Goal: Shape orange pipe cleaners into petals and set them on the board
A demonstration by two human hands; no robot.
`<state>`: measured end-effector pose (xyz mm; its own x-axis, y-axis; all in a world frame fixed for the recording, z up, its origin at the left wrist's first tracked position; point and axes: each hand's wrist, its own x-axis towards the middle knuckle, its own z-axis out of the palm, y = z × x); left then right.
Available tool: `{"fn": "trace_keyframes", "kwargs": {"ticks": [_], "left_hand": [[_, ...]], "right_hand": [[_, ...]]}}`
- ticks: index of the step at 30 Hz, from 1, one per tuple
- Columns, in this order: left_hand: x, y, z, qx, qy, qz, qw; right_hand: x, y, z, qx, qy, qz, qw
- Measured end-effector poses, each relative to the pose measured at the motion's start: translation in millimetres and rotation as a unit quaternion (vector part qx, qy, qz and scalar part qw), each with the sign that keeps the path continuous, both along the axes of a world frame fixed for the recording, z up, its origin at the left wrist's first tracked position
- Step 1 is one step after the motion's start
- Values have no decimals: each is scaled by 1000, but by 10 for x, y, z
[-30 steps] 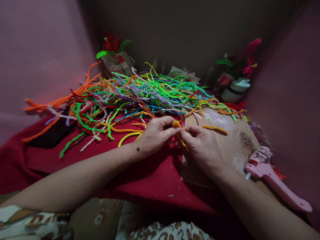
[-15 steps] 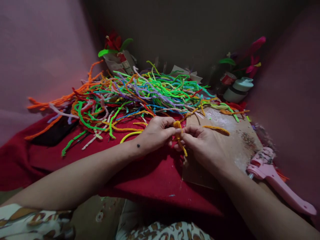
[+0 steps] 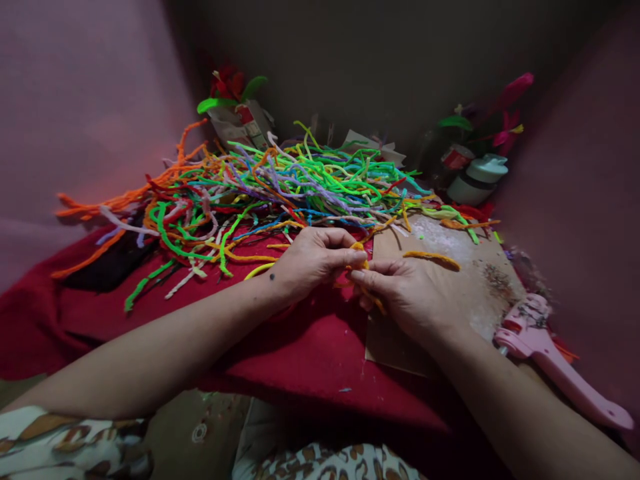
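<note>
Between the fingertips of both hands is a bent orange pipe cleaner (image 3: 376, 301), its lower end hanging down below my right fingers. My left hand (image 3: 320, 259) pinches the upper part, where a small orange loop pokes out above the thumb. My right hand (image 3: 403, 287) grips the same piece just below and to the right, thumb against fingers. The fingers hide much of its shape. Just beyond my right hand, a separate orange pipe cleaner piece (image 3: 433, 260) lies on a cardboard sheet (image 3: 400, 347).
A large tangled heap of coloured pipe cleaners (image 3: 320, 177) spreads across the red cloth (image 3: 300, 353). A pink glue gun (image 3: 565, 370) lies at the right edge. Behind stand a pale blue-lidded bottle (image 3: 477, 179) and pipe-cleaner flowers (image 3: 510, 123) at right, more red flowers (image 3: 227, 85) at left.
My left thumb has shifted right and up over the orange pipe cleaner, covering more of its loop. The hanging end now slants further right. Both hands keep their hold.
</note>
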<state>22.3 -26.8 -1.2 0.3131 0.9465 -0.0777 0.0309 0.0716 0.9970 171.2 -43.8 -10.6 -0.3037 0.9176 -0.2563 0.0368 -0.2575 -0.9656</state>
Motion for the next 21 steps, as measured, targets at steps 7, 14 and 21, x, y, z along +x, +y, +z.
{"fn": "trace_keyframes", "kwargs": {"ticks": [7, 14, 21], "left_hand": [[56, -59, -38, 162, 102, 67, 979], [-27, 55, -6, 206, 142, 47, 967], [-58, 72, -22, 196, 264, -124, 936]], "right_hand": [[-36, 9, -73, -42, 5, -8, 999], [-14, 40, -95, -68, 83, -29, 994], [56, 82, -96, 52, 18, -95, 994]]}}
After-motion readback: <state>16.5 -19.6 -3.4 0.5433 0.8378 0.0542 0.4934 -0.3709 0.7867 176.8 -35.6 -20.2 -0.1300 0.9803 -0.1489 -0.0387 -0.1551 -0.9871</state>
